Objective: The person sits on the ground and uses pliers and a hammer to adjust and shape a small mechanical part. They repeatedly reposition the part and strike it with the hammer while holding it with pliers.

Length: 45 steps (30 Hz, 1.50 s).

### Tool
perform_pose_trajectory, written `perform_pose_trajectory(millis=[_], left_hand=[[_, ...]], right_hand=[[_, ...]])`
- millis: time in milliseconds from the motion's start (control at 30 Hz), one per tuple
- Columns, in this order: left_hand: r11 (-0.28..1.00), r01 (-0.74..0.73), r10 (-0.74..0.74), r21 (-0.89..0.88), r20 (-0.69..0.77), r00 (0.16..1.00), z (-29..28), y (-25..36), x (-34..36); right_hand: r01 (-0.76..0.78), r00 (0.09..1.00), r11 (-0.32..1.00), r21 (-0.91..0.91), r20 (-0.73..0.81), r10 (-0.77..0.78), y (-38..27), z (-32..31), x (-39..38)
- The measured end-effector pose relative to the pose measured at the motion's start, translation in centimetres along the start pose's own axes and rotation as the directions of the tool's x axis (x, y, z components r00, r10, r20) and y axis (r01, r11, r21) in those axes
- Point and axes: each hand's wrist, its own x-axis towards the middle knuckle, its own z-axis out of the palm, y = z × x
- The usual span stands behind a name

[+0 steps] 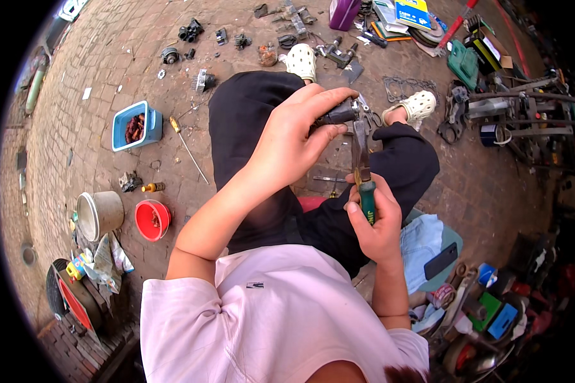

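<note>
My left hand (303,124) grips a dark cylindrical part (340,113) with a metal end, thumb below it and fingers over the top. Below and to its right, my right hand (378,220) is closed around the green handle of a tool with a flat metal blade (360,147). The blade points away from me, and its tip reaches close to the metal end of the part. Whether they touch, I cannot tell. Both hands are above my lap, between my legs in black trousers (249,108).
On the brick floor to the left are a blue tub (148,137) of small parts, a screwdriver (184,143), a red bowl (161,220) and a whitish bucket (108,214). Metal parts (505,108) crowd the right. A phone (441,260) lies beside blue cloth (421,246).
</note>
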Motion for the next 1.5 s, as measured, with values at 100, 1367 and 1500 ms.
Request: perform_pose_trajectory(millis=[100,1367,1500], left_hand=[[1.000,-0.012,0.013,0.005,-0.012,1.000,0.2,0.0,0.0],[0.995,0.004,-0.010,-0.098,-0.062,0.998,0.5,-0.6,-0.6],[0.999,-0.041,0.039,-0.012,-0.096,0.995,0.4,-0.6,-0.6]], right_hand=[[-0.117,0.992,0.989,0.094,-0.033,0.120,-0.1,0.4,-0.4],[-0.162,0.986,0.959,0.234,0.085,0.146,-1.1,-1.0,0.2],[-0.229,0.973,0.918,0.324,0.089,0.212,-1.4,-0.5,0.1]])
